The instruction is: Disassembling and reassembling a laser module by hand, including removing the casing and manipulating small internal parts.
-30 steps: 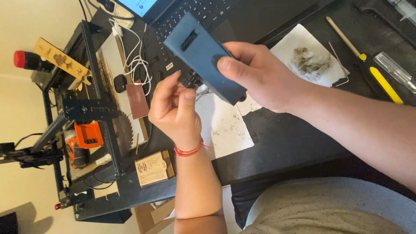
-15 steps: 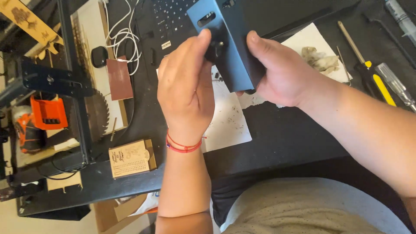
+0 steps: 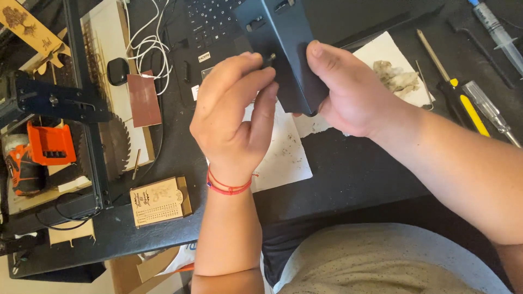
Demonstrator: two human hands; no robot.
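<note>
Above the black desk [image 3: 359,174], I am holding a dark blue, flat rectangular plastic panel [image 3: 283,54] up in front of me, and it is hiding part of the black laptop keyboard [image 3: 215,22] lying behind it. My right hand [image 3: 354,92] is clamping the panel by its lower right edge, thumb pressing on the face. My left hand [image 3: 234,120] is curling against the panel's left side, fingertips pinching together at a small fitting on the surface; I cannot tell what that fitting is. A red string bracelet [image 3: 229,186] is circling my left wrist. Beneath my hands a white sheet of paper [image 3: 283,158] speckled with dark crumbs is lying on the desk, half covered by my left hand. To the right, a crumpled grey wad [image 3: 397,76] is sitting on another white sheet, near a black-and-yellow-handled screwdriver [image 3: 455,95] and a clear-handled screwdriver [image 3: 487,109]. A plastic syringe [image 3: 498,35] is lying at the far right corner. To the left, a white cable [image 3: 150,41] is coiling beside a brown rectangular pad [image 3: 144,100], a round saw blade [image 3: 117,144] is lying flat, and an orange power-tool battery [image 3: 49,142] is sitting well apart from my hands. A small engraved wooden box [image 3: 159,200] is resting near the desk's front edge.
</note>
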